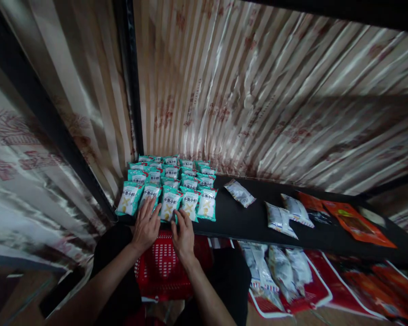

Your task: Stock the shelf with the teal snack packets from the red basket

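Note:
Rows of teal and white snack packets (172,172) stand at the left end of a black shelf (231,217). My left hand (147,224) rests its spread fingers on the second packet (150,192) of the front row. Beside it, my right hand (184,233) has its fingers apart, touching the lower parts of the middle front packet (170,202) and the packet (190,203) to its right. Neither hand is closed round a packet. The packets in the back rows are partly hidden by those in front.
Silver-white packets (240,192) and orange packets (357,222) lie along the shelf to the right. Below its edge are a red basket (173,276) near my legs and more bagged packets (287,271). A black post (132,77) and patterned sheeting (224,90) bound the shelf.

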The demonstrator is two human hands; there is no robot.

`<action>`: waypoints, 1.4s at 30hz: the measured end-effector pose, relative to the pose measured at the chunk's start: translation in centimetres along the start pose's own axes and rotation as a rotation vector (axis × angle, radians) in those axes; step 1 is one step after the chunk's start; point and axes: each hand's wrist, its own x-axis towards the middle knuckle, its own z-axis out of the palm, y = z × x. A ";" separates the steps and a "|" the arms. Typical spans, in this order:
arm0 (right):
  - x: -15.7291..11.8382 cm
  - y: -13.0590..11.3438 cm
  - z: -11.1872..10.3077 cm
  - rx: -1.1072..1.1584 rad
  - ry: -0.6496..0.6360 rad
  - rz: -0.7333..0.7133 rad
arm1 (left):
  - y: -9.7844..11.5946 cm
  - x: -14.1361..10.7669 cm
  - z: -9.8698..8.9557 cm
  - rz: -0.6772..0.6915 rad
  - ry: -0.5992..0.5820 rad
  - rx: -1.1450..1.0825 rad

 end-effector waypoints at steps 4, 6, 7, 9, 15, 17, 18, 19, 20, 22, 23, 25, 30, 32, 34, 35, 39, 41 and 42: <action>-0.3 0.1 0.9 -0.005 0.005 -0.011 | 1.1 2.2 -0.5 0.120 -0.113 0.000; -0.1 0.1 1.0 0.013 -0.011 -0.028 | 1.3 2.7 -0.1 0.184 -0.151 0.000; 0.0 0.1 1.0 0.024 -0.020 -0.037 | 1.3 2.7 0.2 0.211 -0.161 0.002; 0.2 0.0 0.9 0.040 -0.040 -0.051 | 1.0 2.7 0.9 0.239 -0.170 0.011; 0.5 -0.4 0.7 0.033 -0.147 -0.044 | 0.1 2.5 1.8 0.249 -0.158 0.022; 0.6 -0.5 0.6 0.020 -0.157 -0.034 | 0.0 2.5 1.9 0.247 -0.153 0.020; 0.6 -0.6 0.5 0.011 -0.153 -0.032 | 0.0 2.5 2.0 0.245 -0.149 0.016; 0.7 -0.6 0.2 -0.001 -0.143 -0.032 | 0.0 2.5 2.1 0.242 -0.144 0.012; 0.9 -0.6 -0.2 -0.013 -0.129 -0.035 | 0.0 2.5 2.2 0.239 -0.140 0.008; 1.8 -0.5 -1.2 -0.033 -0.090 -0.053 | 0.2 2.4 2.2 0.235 -0.133 0.003; 2.5 -0.5 -1.8 -0.036 -0.076 -0.073 | 0.2 2.3 2.2 0.232 -0.134 0.004; 4.3 -0.3 -3.1 -0.039 -0.029 -0.104 | 0.4 2.3 2.1 0.235 -0.142 -0.003; 10.5 0.2 -5.6 -0.148 -0.117 -0.153 | 0.2 5.2 1.6 0.161 -0.125 -0.060; 12.9 0.3 -6.0 -0.201 -0.201 -0.181 | -0.5 7.9 1.7 0.055 -0.110 -0.069; 15.0 0.2 -6.1 -0.291 -0.282 -0.184 | -1.4 11.0 1.9 -0.041 -0.142 -0.075; 16.0 0.1 -6.0 -0.336 -0.333 -0.194 | -1.9 12.5 2.0 -0.058 -0.198 -0.077; 19.2 -0.6 -5.0 -0.516 -0.507 -0.283 | -3.4 17.1 2.7 -0.015 -0.507 -0.026; 20.3 -1.0 -4.2 -0.612 -0.590 -0.331 | -3.7 18.2 2.9 0.003 -0.629 0.042; 20.7 -1.2 -3.8 -0.647 -0.621 -0.346 | -3.7 18.5 3.0 0.007 -0.672 0.069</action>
